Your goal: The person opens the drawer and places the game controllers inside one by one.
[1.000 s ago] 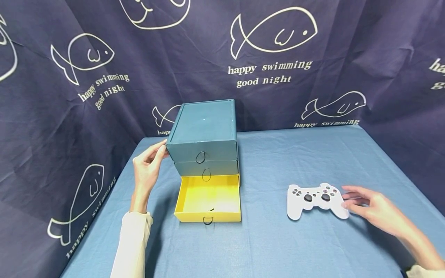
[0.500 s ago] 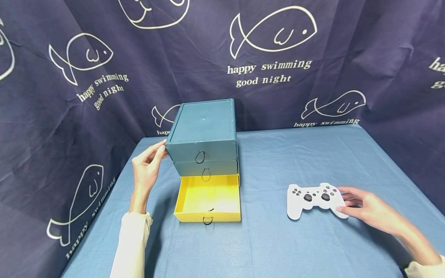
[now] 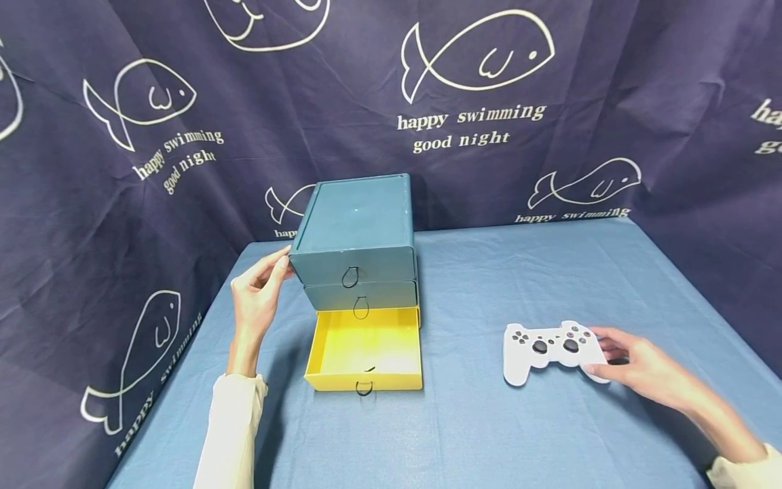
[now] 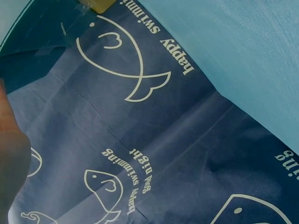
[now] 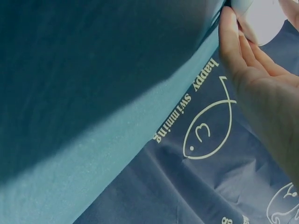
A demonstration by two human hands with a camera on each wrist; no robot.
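Observation:
A blue-green drawer box [image 3: 360, 210] stands left of the table's middle. Its yellow bottom drawer [image 3: 363, 339] is pulled out, with a small dark mark on its floor and a black loop handle. At the box's upper left front edge my left hand [image 3: 256, 295] holds the side with thumb and fingers; the fingertips are partly hidden. A white game controller [image 3: 528, 360] lies to the right, buttons and sticks up. My right hand [image 3: 647, 370] grips its right handle, thumb over the top; in the right wrist view the fingers [image 5: 229, 39] reach beneath the controller [image 5: 261, 21].
Blue cloth covers the table [image 3: 470, 428], which spreads between box and controller. A dark blue curtain [image 3: 476, 183] with white fish drawings hangs behind and along both sides. The two upper drawers [image 3: 360, 295] are closed, each with a loop handle.
My right hand has moved left onto the controller's right handle, and its thumb now lies over it. The controller has barely shifted. The left hand stays at the box.

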